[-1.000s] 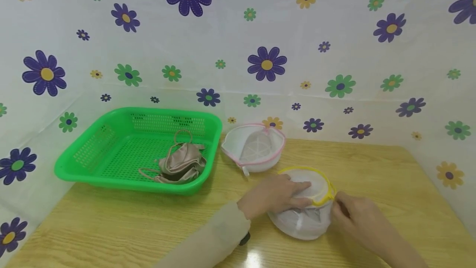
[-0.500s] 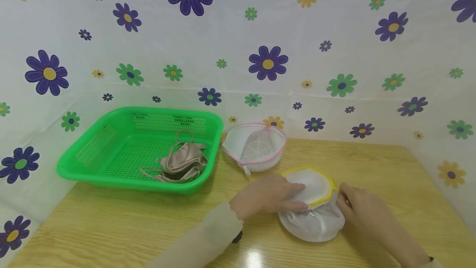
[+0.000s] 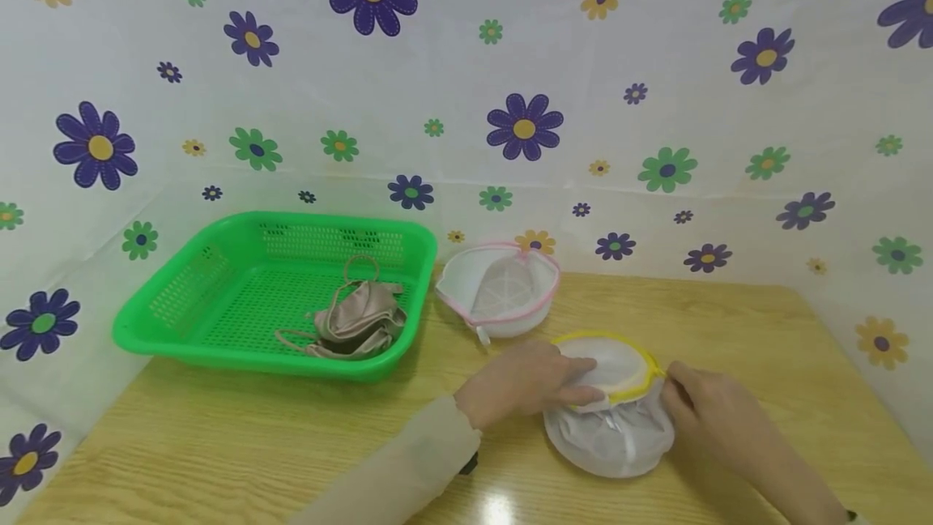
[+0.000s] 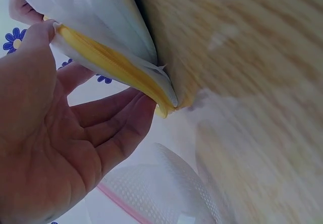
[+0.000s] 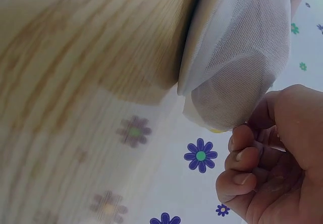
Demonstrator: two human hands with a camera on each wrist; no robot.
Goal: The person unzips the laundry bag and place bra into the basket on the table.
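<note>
A white mesh laundry bag (image 3: 612, 436) with a yellow zip round its top stands on the table in the head view. My left hand (image 3: 521, 386) holds its top rim from the left; one finger lies across the round top. In the left wrist view the thumb (image 4: 38, 42) and the fingers (image 4: 118, 123) grip along the yellow zip (image 4: 108, 60). At the rim's right side my right hand (image 3: 710, 407) pinches the zip end with curled fingers. The zip pull itself is hidden by those fingers. In the right wrist view the curled fingertips (image 5: 242, 158) touch the mesh bag's edge.
Behind the hands stands a second white mesh laundry bag (image 3: 539, 316) with a pink zip, its top unzipped. A green plastic basket (image 3: 168, 355) at the left holds a crumpled beige satin garment (image 3: 357, 318) with straps. A flowered sheet (image 3: 568, 47) hangs behind the wooden table (image 3: 240, 444).
Between one second and half a second ago, the yellow-zip bag shifted slightly right along with my right hand. Since then both hands have stayed nearly in place on its rim.
</note>
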